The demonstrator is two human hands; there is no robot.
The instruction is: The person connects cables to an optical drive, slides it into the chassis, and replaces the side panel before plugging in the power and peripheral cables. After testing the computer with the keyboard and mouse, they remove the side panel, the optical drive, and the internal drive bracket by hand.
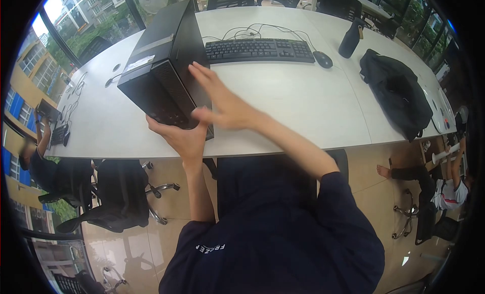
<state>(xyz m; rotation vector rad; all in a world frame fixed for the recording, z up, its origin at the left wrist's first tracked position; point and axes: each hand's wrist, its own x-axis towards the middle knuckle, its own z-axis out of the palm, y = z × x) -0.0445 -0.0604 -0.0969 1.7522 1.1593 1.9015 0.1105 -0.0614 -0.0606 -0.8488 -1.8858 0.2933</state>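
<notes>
A black desktop computer tower stands on the white table in front of me, its front panel facing my body. My left hand is wrapped round the lower front of the tower, fingers on one side and thumb toward the other. Beside the tower's right side is my right hand, fingers stretched out and thumb apart, with the fingertips close to the side panel. A pale label shows on the casing near the front edge.
Behind the tower lie a black keyboard and a mouse with cables. A dark bottle and a black bag rest on the white table to the right. One person sits at far left, another at far right.
</notes>
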